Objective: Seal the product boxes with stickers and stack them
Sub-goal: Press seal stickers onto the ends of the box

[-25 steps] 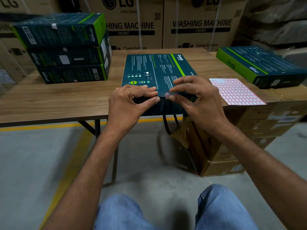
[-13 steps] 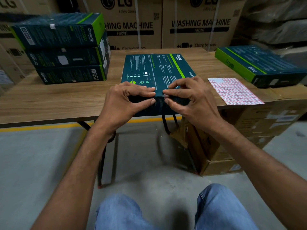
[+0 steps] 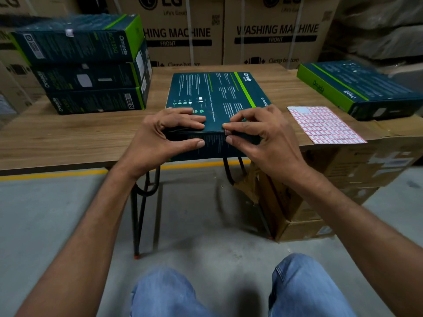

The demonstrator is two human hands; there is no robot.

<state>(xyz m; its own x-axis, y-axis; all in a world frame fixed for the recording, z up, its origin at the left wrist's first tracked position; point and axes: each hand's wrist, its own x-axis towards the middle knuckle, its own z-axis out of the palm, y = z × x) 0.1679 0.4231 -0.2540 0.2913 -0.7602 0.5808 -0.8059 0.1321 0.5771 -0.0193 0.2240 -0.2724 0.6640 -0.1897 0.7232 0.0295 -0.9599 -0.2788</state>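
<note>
A dark teal product box (image 3: pixel 212 94) with a green stripe lies flat at the front edge of the wooden table (image 3: pixel 68 136). My left hand (image 3: pixel 160 136) grips the box's near edge, fingers on top and thumb on the front face. My right hand (image 3: pixel 258 133) pinches a small pink sticker (image 3: pixel 227 132) with thumb and forefinger against the box's near top edge. A sheet of red-bordered stickers (image 3: pixel 325 124) lies to the right of the box. A stack of three similar boxes (image 3: pixel 87 65) stands at the back left.
Another teal box (image 3: pixel 357 88) lies at the far right on brown cartons (image 3: pixel 343 170) beside the table. Large washing machine cartons (image 3: pixel 270 30) form a wall behind. My knees in jeans (image 3: pixel 304 287) are below, over a concrete floor with a yellow line.
My right hand has carried the sticker from the box's front face up to its near top edge. My left hand has kept its hold on the box.
</note>
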